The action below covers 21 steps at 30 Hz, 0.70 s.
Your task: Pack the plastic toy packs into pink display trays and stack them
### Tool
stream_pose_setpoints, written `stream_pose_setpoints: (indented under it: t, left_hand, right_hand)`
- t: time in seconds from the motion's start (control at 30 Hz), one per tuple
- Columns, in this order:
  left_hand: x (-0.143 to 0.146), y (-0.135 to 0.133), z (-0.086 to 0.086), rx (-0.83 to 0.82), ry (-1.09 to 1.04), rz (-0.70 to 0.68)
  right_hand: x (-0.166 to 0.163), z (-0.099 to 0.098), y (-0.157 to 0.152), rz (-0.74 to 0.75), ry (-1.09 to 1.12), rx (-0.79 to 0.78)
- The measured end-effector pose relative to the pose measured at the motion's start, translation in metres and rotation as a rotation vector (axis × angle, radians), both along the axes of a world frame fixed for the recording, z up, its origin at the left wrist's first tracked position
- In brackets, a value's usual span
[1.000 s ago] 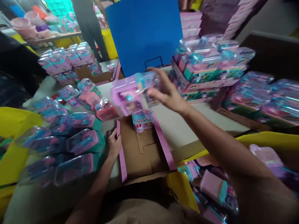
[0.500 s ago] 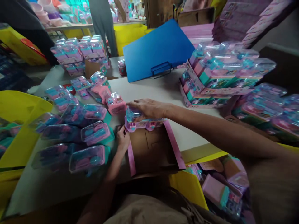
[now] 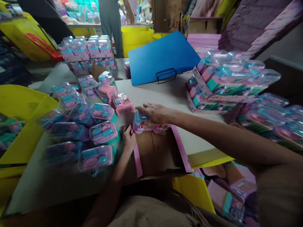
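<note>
A brown cardboard tray (image 3: 156, 157) with pink side walls lies in front of me on the table. At its far end sit clear-lidded plastic toy boxes (image 3: 140, 119) with pink and purple lower parts. My right hand (image 3: 157, 113) rests over their lids, fingers stretched out and palm down, partly hiding them. Closed at the tray's far left corner is my left hand (image 3: 129, 138), its fingers around the edge there. Just beyond that corner stands a pink toy box (image 3: 124, 107).
Several teal-and-clear boxes (image 3: 104, 132) stand left of the tray. Filled trays (image 3: 227, 85) are stacked at right, and others (image 3: 87, 52) at back left. A blue board (image 3: 163, 60) leans behind. A yellow bin (image 3: 196, 192) with boxes is near my right side. A person (image 3: 110, 28) stands beyond.
The whole view has shifted, so the table and its contents appear slightly farther right. Both hands keep about the same places on the tray and boxes.
</note>
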<state>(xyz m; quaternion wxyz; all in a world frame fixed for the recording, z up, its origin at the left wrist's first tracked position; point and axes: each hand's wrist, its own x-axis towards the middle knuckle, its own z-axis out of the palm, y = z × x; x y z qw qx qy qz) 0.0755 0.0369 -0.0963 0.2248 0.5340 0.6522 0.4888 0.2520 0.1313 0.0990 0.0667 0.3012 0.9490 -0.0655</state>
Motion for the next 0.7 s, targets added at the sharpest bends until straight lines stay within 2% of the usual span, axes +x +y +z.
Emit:
stream_pose_setpoints:
  t: [0.27,0.43,0.7]
  left_hand:
    - [0.005,0.003,-0.005,0.051,0.004,0.004]
    - [0.001,0.0,-0.005,0.159,-0.053,-0.016]
    - [0.0,-0.002,-0.005,0.18,-0.041,-0.041]
  right_hand:
    - [-0.003,-0.009,-0.003,0.026,-0.015,0.034]
    - [-0.009,-0.002,-0.001,0.006,-0.081,0.025]
    - [-0.016,0.009,-0.006,-0.055,-0.157,0.001]
